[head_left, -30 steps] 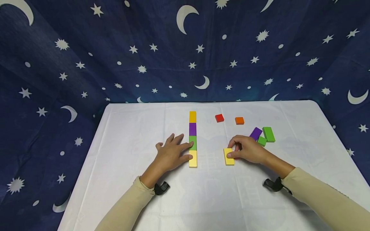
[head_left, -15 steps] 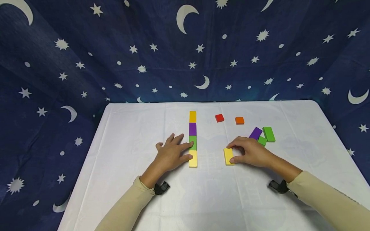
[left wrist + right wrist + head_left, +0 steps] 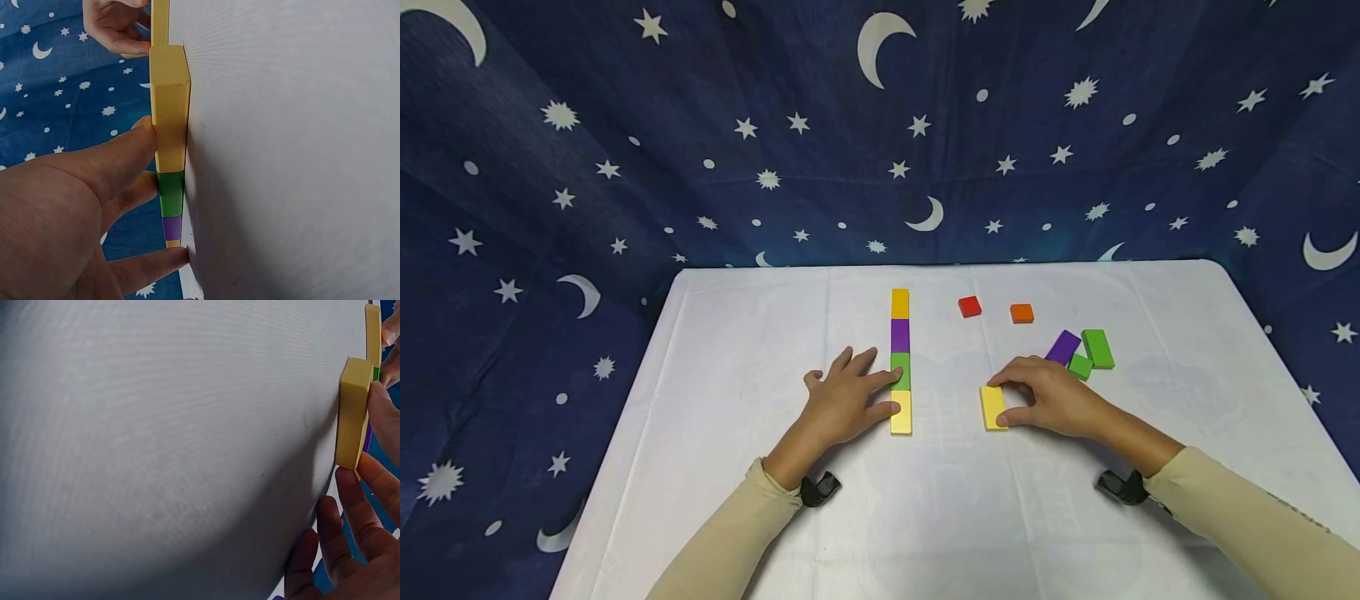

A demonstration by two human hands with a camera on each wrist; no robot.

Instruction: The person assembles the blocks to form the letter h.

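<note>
Toward the middle of the table, a straight row runs away from me: a pale yellow block (image 3: 901,423), a green block (image 3: 905,362), a purple block (image 3: 900,336) and a darker yellow block (image 3: 900,303) at the far end. My left hand (image 3: 844,402) lies along its left side with fingers spread, thumb touching the pale yellow block and index finger on the green one. To the right, my right hand (image 3: 1060,398) pinches a loose yellow block (image 3: 991,407) by its two ends, thumb at the near end. In the right wrist view this yellow block (image 3: 351,412) lies flat on the cloth.
A red block (image 3: 970,307) and an orange block (image 3: 1022,313) lie at the back. Beyond my right hand are a purple block (image 3: 1063,347), a small green block (image 3: 1080,367) and a longer green block (image 3: 1098,348). A star-patterned curtain (image 3: 820,83) hangs behind the white-covered table (image 3: 737,317).
My right thumb has shifted from the top of the loose yellow block to its near end, and the right hand has turned slightly. The left hand and the row stay put.
</note>
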